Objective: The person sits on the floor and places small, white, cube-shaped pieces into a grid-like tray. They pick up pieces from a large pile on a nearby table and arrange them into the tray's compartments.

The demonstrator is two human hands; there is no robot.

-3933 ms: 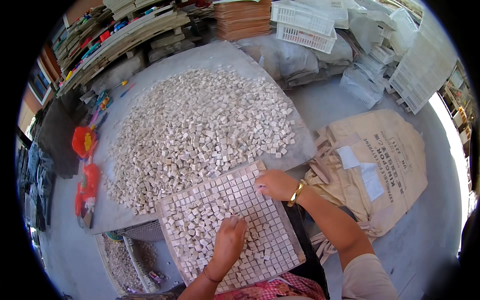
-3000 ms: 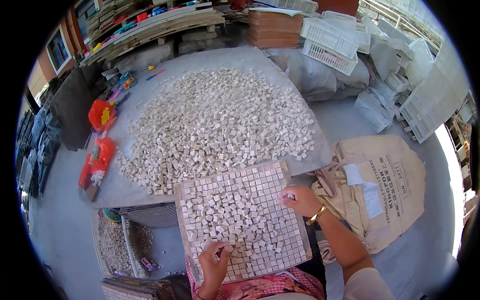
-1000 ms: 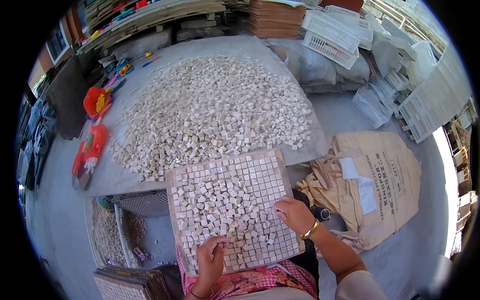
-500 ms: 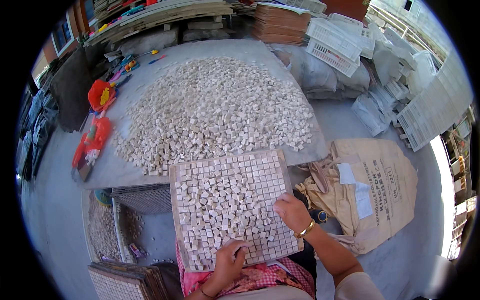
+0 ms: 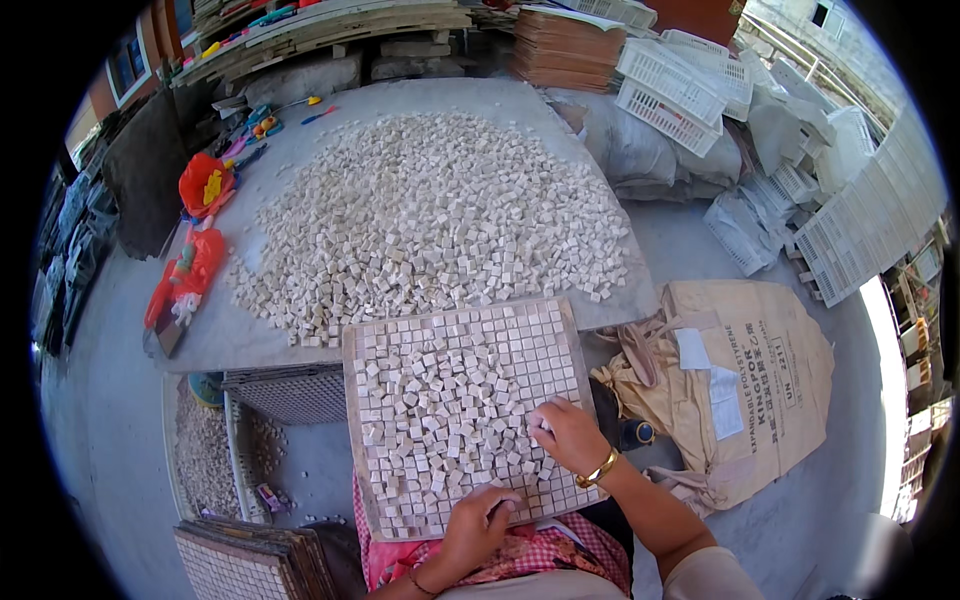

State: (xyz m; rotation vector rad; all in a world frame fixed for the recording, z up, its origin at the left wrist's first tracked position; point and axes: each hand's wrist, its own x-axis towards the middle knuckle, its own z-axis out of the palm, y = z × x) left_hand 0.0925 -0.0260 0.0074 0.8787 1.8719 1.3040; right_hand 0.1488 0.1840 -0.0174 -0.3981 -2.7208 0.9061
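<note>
A square grid tray [image 5: 466, 314] rests in front of me, its far edge against the table. Small pale stone cubes [image 5: 455, 400] lie loose and heaped over its middle and left, while others sit in rows in the cells. My right hand [image 5: 570, 436] is closed in a pinch over the right part of the tray, with a pale stone cube at its fingertips. Along the near edge, my left hand [image 5: 478, 527] is curled with thumb and fingers together. Whatever it may hold is hidden.
A large heap of stone cubes [image 5: 440, 210] covers the table [image 5: 400, 97]. Red plastic bags [image 5: 200, 265] lie at its left edge. Filled trays [image 5: 245, 565] are stacked at lower left, beside a bin of cubes [image 5: 205, 450]. A tan sack [image 5: 770, 400] lies right; white crates [image 5: 672, 90] stand behind.
My right hand has moved left and nearer to me, from the tray's right edge toward the loose cubes. My left hand has shifted slightly right along the near edge.
</note>
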